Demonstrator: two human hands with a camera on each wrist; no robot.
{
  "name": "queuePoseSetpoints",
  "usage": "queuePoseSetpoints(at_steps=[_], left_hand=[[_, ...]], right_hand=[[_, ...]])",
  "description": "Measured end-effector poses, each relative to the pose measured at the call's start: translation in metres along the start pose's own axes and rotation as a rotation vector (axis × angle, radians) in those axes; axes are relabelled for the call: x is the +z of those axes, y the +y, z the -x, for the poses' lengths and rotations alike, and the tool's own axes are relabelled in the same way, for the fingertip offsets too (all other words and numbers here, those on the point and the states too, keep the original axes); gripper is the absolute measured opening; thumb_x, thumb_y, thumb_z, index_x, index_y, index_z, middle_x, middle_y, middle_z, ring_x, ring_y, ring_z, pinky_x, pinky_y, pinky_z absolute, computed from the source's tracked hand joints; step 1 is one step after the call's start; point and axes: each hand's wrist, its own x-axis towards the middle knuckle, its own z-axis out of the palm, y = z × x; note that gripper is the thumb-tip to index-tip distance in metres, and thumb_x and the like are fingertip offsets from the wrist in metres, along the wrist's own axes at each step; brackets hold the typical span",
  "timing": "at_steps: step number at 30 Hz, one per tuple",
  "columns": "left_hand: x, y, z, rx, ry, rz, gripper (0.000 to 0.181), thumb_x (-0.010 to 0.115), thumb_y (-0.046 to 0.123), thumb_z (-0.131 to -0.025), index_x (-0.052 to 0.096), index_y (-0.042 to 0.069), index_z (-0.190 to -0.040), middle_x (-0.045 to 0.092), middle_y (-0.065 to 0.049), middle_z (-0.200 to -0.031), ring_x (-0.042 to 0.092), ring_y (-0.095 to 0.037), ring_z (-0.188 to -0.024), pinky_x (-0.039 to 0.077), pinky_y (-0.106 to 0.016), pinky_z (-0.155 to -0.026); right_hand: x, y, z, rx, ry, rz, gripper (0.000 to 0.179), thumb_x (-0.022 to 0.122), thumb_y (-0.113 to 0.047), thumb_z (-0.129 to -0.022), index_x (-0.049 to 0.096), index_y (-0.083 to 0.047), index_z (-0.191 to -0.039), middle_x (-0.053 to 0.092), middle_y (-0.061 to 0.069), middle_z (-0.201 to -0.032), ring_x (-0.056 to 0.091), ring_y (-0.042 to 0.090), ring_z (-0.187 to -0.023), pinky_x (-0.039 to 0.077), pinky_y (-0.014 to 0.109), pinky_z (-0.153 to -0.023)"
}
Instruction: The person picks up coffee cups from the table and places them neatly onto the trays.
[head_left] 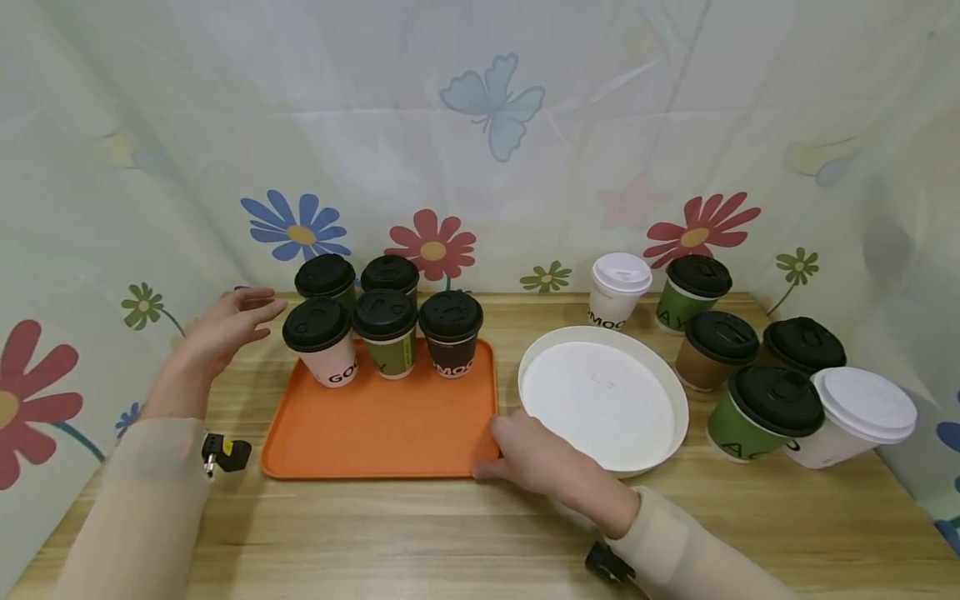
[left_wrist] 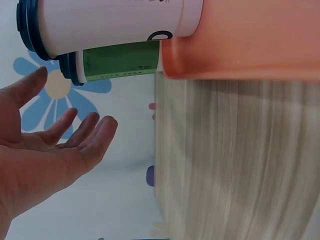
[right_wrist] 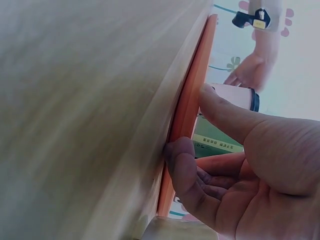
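An orange tray point(head_left: 382, 433) lies on the table with several lidded paper cups at its far side. Its front row is a pale pink cup point(head_left: 335, 363), a green cup point(head_left: 390, 357) and a dark cup point(head_left: 453, 357). Behind them, another green cup point(left_wrist: 122, 61) is partly hidden. At the tray's near right corner, my right hand point(head_left: 528, 450) grips the rim, thumb and a curled finger point(right_wrist: 182, 160) on the edge. My left hand point(head_left: 231, 327) hovers left of the cups, fingers spread and loosely bent, holding nothing.
A round white dish point(head_left: 600, 400) stands right of the tray, close to my right hand. Several more lidded cups stand beyond it, among them a green one point(head_left: 738, 429) and a white one point(head_left: 840, 433). A flowered cloth point(head_left: 562, 183) hangs behind the wooden table point(head_left: 390, 542).
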Motion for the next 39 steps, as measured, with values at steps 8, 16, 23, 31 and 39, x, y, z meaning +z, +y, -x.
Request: queuePoseSetpoints(at_steps=[8, 16, 23, 31, 39], left_hand=[[0.002, -0.004, -0.018, -0.052, -0.009, 0.132, 0.087, 0.055, 0.041, -0.106, 0.007, -0.005, -0.162, 0.008, -0.025, -0.167, 0.019, -0.042, -0.151, 0.026, -0.052, -0.118], [0.006, -0.009, -0.030, -0.104, -0.024, 0.262, 0.095, 0.059, 0.046, -0.103, 0.001, 0.002, -0.164, 0.004, -0.019, -0.169, 0.012, -0.036, -0.154, 0.018, -0.051, -0.122], [0.006, -0.012, -0.040, -0.106, -0.077, 0.339, 0.094, 0.059, 0.044, -0.103, -0.003, 0.010, -0.165, -0.001, -0.012, -0.171, 0.002, -0.031, -0.156, 0.009, -0.054, -0.122], [0.009, -0.011, -0.049, -0.116, -0.103, 0.371, 0.095, 0.060, 0.041, -0.104, -0.010, 0.017, -0.165, -0.007, -0.009, -0.171, -0.001, -0.030, -0.156, 0.008, -0.054, -0.122], [0.014, -0.004, -0.054, -0.140, -0.093, 0.328, 0.101, 0.063, 0.043, -0.101, -0.012, 0.020, -0.164, -0.007, -0.010, -0.171, 0.000, -0.031, -0.156, 0.015, -0.055, -0.120]], right_hand=[[0.000, 0.000, 0.000, -0.008, -0.003, -0.013, 0.036, 0.087, -0.025, -0.084, 0.057, -0.010, -0.071, 0.052, -0.001, -0.063, 0.048, 0.011, -0.056, 0.042, 0.029, -0.050], [0.001, 0.000, -0.001, -0.009, -0.001, -0.018, 0.035, 0.087, -0.027, -0.084, 0.058, -0.011, -0.072, 0.052, -0.003, -0.063, 0.048, 0.010, -0.055, 0.042, 0.028, -0.050], [0.000, 0.001, 0.000, -0.008, -0.002, -0.006, 0.035, 0.088, -0.027, -0.084, 0.059, -0.009, -0.075, 0.052, -0.003, -0.065, 0.048, 0.010, -0.056, 0.042, 0.028, -0.050], [-0.001, 0.001, 0.001, -0.007, 0.003, -0.011, 0.034, 0.088, -0.026, -0.084, 0.060, -0.008, -0.075, 0.052, -0.002, -0.065, 0.049, 0.011, -0.056, 0.042, 0.029, -0.050], [0.000, 0.002, 0.000, -0.015, 0.008, -0.008, 0.035, 0.088, -0.027, -0.083, 0.060, -0.008, -0.075, 0.051, -0.002, -0.064, 0.048, 0.010, -0.056, 0.042, 0.028, -0.049]])
